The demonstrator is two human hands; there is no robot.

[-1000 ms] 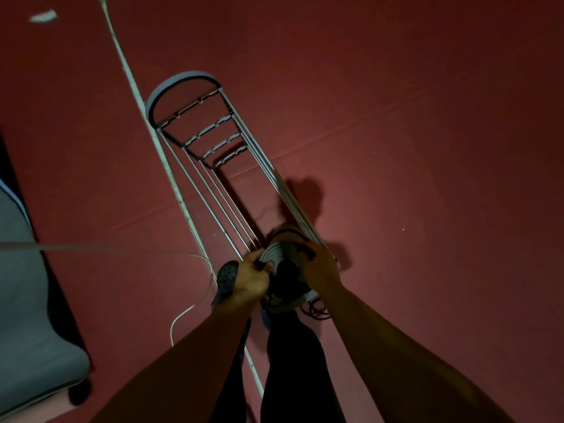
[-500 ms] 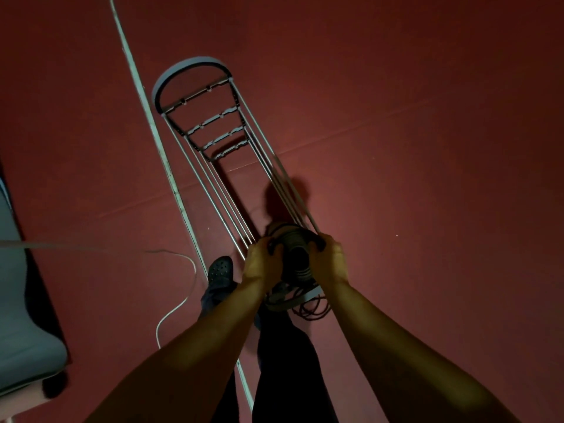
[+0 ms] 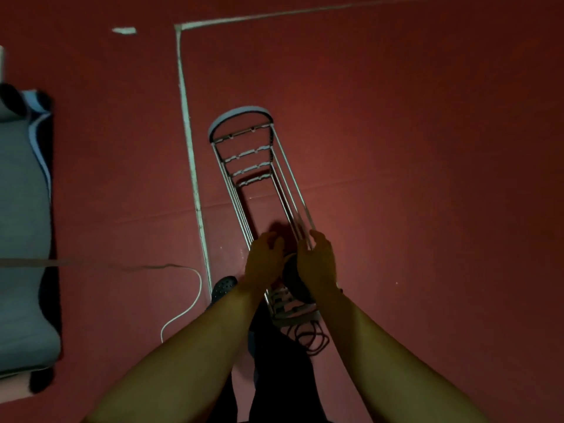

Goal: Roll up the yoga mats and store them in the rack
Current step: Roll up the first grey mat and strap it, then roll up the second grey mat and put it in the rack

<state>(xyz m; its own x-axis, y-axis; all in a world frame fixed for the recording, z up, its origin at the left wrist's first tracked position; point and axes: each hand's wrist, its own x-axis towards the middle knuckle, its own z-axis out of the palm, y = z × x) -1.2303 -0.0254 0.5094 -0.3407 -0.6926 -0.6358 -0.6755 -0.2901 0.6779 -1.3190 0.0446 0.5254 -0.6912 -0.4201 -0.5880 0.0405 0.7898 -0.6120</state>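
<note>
**Both hands at the near end of the rack, rolled mat between them**

Well to the left of the fingers, a grey-blue yoga mat [image 3: 23, 227] lies flat on the red floor [image 3: 427, 148], its near end unrolled. A pale cable [image 3: 183, 300] curls over the floor between that mat and the left forearm, and a dark perforated shoe [image 3: 224, 286] shows just left of the left wrist. A white floor line [image 3: 190, 154] runs up past the left of the rack.

The left hand [image 3: 264, 261] is stretched forward with its back to the camera, fingers curled in against the dark rolled mat [image 3: 294, 280]; in this dim light I cannot tell whether they truly grip it. The roll sits just behind the knuckles, in the near end of the wire rack [image 3: 259, 178], which stretches away from the fingers towards its rounded far end.

The right hand [image 3: 317, 264] is on the roll's right side, palm turned inward against it, fingers [image 3: 319, 239] loosely extended and reaching the rack's right-hand rails. Both forearms run up from the lower edge and converge. A coil of dark cord [image 3: 311, 340] lies on the floor under the right wrist.
</note>
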